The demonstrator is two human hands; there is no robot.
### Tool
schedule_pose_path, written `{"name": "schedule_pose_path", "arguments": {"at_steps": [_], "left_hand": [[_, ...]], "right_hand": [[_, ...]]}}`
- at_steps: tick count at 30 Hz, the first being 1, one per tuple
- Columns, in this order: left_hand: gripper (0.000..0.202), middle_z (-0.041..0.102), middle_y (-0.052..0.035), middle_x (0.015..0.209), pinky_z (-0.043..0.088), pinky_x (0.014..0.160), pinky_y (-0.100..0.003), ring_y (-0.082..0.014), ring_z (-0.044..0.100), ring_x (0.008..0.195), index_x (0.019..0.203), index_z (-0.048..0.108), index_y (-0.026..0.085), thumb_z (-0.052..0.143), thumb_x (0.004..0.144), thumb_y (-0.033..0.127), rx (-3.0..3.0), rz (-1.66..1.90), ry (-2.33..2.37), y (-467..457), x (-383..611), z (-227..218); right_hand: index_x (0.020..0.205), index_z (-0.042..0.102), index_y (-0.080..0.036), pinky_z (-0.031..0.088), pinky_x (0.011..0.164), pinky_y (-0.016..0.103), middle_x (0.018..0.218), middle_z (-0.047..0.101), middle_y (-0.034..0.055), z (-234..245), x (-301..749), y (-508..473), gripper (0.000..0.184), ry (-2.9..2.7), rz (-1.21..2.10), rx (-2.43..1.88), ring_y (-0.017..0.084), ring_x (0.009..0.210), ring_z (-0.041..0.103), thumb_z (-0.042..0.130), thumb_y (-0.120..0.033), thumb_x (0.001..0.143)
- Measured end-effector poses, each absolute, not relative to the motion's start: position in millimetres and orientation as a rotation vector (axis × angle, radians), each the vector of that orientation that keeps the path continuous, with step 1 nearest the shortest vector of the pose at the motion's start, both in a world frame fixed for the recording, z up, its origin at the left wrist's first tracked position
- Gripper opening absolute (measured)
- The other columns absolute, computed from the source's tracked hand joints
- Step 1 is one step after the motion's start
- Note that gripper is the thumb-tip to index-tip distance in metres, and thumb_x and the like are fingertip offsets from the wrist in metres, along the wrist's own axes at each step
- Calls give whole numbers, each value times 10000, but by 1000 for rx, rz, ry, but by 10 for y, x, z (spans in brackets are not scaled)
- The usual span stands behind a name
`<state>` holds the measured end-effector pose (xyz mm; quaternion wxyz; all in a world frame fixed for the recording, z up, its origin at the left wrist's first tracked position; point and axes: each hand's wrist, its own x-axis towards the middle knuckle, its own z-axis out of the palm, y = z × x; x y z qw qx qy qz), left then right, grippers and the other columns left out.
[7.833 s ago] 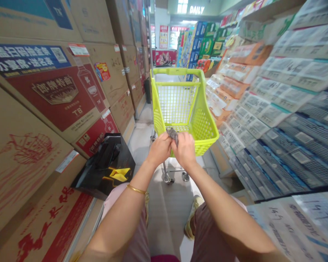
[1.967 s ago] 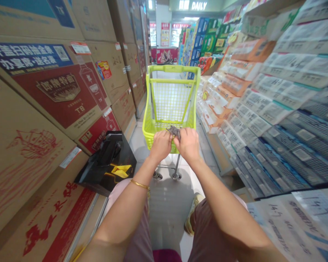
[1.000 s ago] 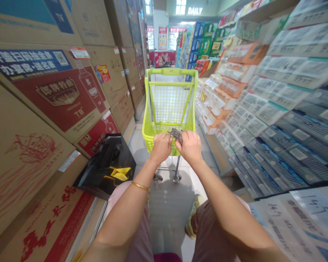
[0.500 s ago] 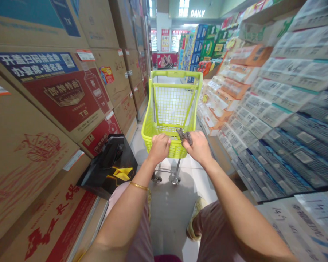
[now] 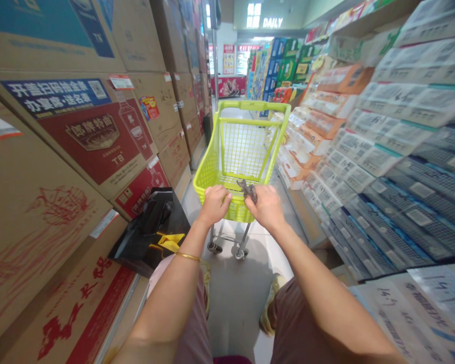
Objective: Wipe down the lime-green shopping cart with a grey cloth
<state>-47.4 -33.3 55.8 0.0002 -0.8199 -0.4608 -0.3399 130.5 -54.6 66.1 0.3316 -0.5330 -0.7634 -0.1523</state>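
A lime-green plastic shopping cart (image 5: 207,179) stands ahead of me in the aisle, with a mesh basket and grey wheeled legs. My left hand (image 5: 215,203) is closed over the near rim of its basket. A little to the right, my right hand (image 5: 266,206) is closed at the same rim, with a crumpled dark grey cloth (image 5: 247,190) bunched in it and sticking out on the thumb side. The fingertips of both hands are hidden behind the rim. No goods show in the visible part of the basket.
Stacked cardboard cartons (image 5: 98,136) wall the left side. A black gift bag (image 5: 151,227) with a yellow ribbon stands beside my left forearm. Stacked tissue packs (image 5: 337,151) line the right. Grey floor (image 5: 235,303) runs between, and a pole (image 5: 214,55) rises beyond the cart.
The cart has turned slightly, its far end swinging right and its near rim shifting left. Both hands have moved a little left with it, still closed.
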Motion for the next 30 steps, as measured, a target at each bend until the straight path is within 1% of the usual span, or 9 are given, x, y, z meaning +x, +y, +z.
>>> {"name": "schedule_pose_path", "arguments": {"at_steps": [5,10,15,18,22,25,30], "left_hand": [[232,570,-28,756,339,728,-324,-162,517,750,693,496,183,394,874,286,-2550,-1108,-1455,-233,-525,538],[230,573,-29,746,349,750,-331,-164,518,748,686,495,183,378,869,259,-2557,-1081,-1462,-141,-590,554],[231,571,-52,758,351,817,-369,-193,514,790,676,504,182,372,862,223,-2407,-1025,-1447,-246,-403,605],[173,586,-70,802,372,805,-358,-206,526,830,709,521,178,396,829,166,-2449,-1019,-1447,-340,-246,614],[182,606,-75,830,396,793,-351,-208,547,840,751,533,174,377,840,145,-2491,-1050,-1551,-366,-181,594],[200,607,-76,843,398,810,-354,-205,550,850,765,538,172,364,866,165,-2518,-1016,-1519,-342,-191,585],[310,573,-59,759,392,784,-343,-188,534,784,727,523,177,296,925,249,-2478,-917,-1491,-341,-148,581]], "right_hand": [[746,514,-185,359,720,315,731,576,65,661,1243,-535,121,-2001,-377,-1379,205,745,473,474,-274,818],[739,514,-188,360,718,322,729,571,63,644,1145,-501,122,-1982,-366,-1376,207,741,470,476,-276,815],[750,519,-188,360,722,334,733,561,67,602,1077,-485,120,-1967,-376,-1379,213,752,460,471,-274,820],[758,521,-187,360,735,346,738,554,69,576,1063,-488,125,-1969,-377,-1352,217,757,454,464,-273,828],[793,537,-179,358,732,350,768,555,78,561,1096,-499,149,-2012,-381,-1314,223,779,448,451,-288,846],[817,547,-177,355,734,343,788,558,76,582,1176,-491,166,-2069,-397,-1257,219,784,445,445,-302,857],[791,532,-186,354,729,328,769,548,65,652,1399,-384,136,-1950,-390,-1349,216,778,447,470,-297,842]]}}
